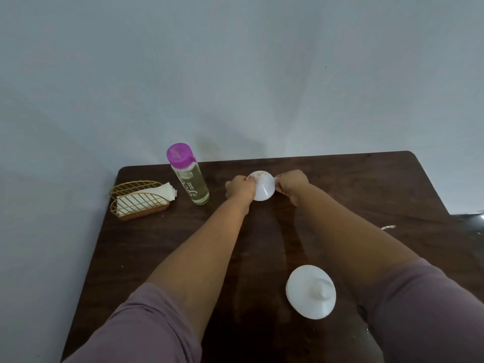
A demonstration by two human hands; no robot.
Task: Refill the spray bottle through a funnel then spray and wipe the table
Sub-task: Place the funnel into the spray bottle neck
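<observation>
Hands: my left hand [239,188] and right hand [290,186] pinch the white plastic cone funnel [262,188] by its rim.
Risk: I think uneven pulling tips it onto the dark wooden bench [340,195].

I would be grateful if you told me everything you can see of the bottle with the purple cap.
The bottle is a tall, slim cylinder of clear material, plastic or glass by its look, closed with a purple cap. It holds a pale yellowish liquid almost up to the cap. Dark script lettering runs along its side, too small to read. It stands upright near the far left of the dark wooden table, just right of the gold wire napkin holder. Neither hand touches it.
</observation>
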